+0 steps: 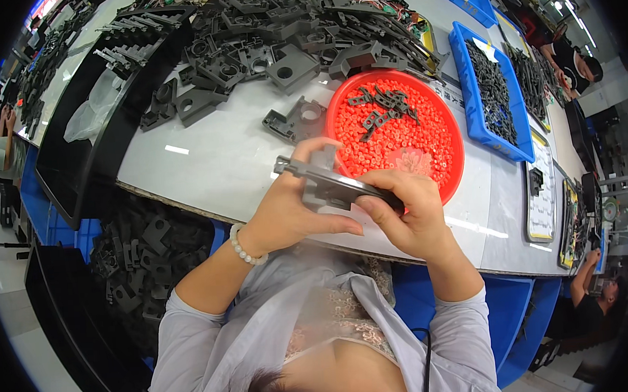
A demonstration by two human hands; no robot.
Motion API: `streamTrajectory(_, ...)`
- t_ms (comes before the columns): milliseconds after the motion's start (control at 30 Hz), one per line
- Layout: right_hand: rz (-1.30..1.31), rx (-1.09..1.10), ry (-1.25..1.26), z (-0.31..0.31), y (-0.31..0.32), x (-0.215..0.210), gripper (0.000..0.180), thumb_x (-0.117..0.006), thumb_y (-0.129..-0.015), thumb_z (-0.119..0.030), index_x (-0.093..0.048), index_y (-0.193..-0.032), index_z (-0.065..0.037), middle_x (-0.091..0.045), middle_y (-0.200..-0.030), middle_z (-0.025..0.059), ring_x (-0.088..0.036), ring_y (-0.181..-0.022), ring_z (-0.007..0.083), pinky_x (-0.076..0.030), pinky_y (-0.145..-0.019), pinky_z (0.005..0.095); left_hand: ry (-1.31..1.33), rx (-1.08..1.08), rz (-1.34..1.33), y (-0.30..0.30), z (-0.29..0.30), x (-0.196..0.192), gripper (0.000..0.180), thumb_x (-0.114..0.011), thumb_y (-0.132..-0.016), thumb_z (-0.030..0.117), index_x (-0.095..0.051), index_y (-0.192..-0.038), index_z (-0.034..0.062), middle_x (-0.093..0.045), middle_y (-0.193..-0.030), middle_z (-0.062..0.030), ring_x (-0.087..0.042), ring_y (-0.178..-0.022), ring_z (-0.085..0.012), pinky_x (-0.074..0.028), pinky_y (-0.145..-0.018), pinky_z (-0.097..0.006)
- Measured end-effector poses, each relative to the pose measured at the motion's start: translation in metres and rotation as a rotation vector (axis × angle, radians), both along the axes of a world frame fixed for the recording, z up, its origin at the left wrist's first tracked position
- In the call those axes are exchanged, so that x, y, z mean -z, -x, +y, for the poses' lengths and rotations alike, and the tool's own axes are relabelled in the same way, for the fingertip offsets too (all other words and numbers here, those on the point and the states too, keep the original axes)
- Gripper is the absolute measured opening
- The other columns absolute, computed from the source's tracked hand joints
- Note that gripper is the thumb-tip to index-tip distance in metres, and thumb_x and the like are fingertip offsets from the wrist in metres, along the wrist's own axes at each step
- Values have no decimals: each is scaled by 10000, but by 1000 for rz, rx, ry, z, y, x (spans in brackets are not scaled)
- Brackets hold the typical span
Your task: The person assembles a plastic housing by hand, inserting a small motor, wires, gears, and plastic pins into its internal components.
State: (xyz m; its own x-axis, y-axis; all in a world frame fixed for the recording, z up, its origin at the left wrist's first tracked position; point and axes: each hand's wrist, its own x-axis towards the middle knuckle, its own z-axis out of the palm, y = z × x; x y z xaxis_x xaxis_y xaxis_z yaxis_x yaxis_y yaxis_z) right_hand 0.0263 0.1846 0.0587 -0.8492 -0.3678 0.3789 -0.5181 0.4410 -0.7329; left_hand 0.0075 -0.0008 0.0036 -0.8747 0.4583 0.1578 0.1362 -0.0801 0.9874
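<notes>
A pale-grey shirt (198, 365) hangs open over floral lace (337, 311), with a white bead bracelet (240, 251).

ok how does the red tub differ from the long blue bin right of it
The red tub is round; the blue bin is rectangular. The tub holds red pieces with black parts on top; the bin holds dark parts. The tub sits nearer the person, the bin farther right. Both are open-topped and stand on the table.

The part (335, 182) is dark grey, long and slim, seen nearly edge-on, with a paler flat section beside its middle. Held aloft, it slants from far left to near right, right end partly covered.
</notes>
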Motion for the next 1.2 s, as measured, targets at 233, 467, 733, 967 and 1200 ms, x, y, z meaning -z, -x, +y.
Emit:
streamTrajectory(233, 50, 16, -132, 6, 0, 4, 218, -684, -682, -78, -636, -892, -45, -591, -666, 116, -596, -604, 281, -472, -559, 365, 190, -22, 27, -1, 7, -1, 497, -849, -567, 252, -632, -968, 56, -415, -1218, -116, -456, -1104, -242, -377, -926, -340)
streamTrajectory(467, 81, -13, -107, 1, 1, 8, 193, -673, -688, -65, -625, -874, -48, -577, -638, 116, -578, -571, 286, -448, -522, 372, 181, -23, -41, -4, 13, 2, 717, -829, -605, 259, -458, -1172, 23, -473, -1156, -145, -506, -1052, -281, -407, -893, -351)
streamTrajectory(733, 24, 32, 4, -3, 6, 19, 183, -653, -749, -100, -606, -918, -51, -573, -635, 125, -576, -577, 298, -444, -534, 362, 329, 49, -11, 9, 6, -4, 435, -774, -682, 251, -594, -1013, 35, -494, -1163, -157, -563, -968, -281, -432, -848, -349)
streamTrajectory(967, -322, -205, 203, 41, 36, 4, 239, -525, -887, -148, -616, -1011, 36, -610, -710, 82, -572, -631, 140, -438, -587, 256, -119, -3, -76, 13, 7, 17, 579, -695, -718, -4, -393, -1209, 60, -502, -985, -28, -510, -866, -81, -434, -757, -223)
streamTrajectory(1200, 184, 132, -345, 75, 94, 44, 166, -562, -759, -35, -656, -895, -49, -612, -840, 89, -562, -831, 239, -460, -760, 331, -444, -137, -254, -1, -2, 43, 461, -612, -785, 6, -398, -1193, 19, -504, -1035, -71, -536, -882, -114, -447, -794, -251)
